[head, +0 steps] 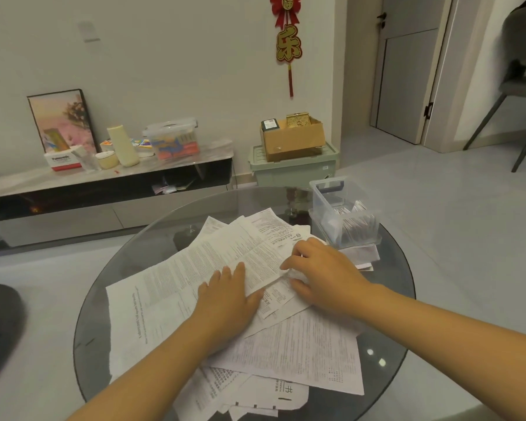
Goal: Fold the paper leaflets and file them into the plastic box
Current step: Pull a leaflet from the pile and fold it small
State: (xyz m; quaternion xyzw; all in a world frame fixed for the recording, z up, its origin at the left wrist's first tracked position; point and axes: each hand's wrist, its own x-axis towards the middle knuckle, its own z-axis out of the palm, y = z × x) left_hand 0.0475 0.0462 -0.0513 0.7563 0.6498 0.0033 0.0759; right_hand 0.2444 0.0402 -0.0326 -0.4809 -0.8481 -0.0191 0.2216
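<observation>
Round glass surface (110, 287), dark-tinted, glossy, with ceiling light spots reflected near its right edge. A loose heap of paper leaflets (170, 287) covers most of it: thin white sheets, dense small print, creased and overlapping at odd angles, some unfolded long strips, some smaller pieces near the front edge.

Left hand (228, 291) lies flat, palm down, fingers straight and together, pressing a long printed sheet (225, 247) against the heap. Grip state: flat, holding nothing, just pressing.

Right hand (319, 268) sits just beside the left, fingers curled, thumb and fingertips pinching the crumpled near edge of that same sheet. Grip state: narrow, closed on paper.

Plastic box (343, 214) stands at the far right of the surface, near the right hand but not touching it. Clear, rectangular, thin walls, a dark handle cut-out on the far end. Inside: folded white leaflets standing on edge in a row. A small stack of folded paper (365, 253) lies at the box's near side; cannot tell if the box rests on it.

Background: low glossy cabinet (104, 180) with clutter, cardboard carton (292, 141) on a pale green lidded bin (292, 168), red hanging ornament (287, 41) on the wall, grey chair (510, 83) far right.
</observation>
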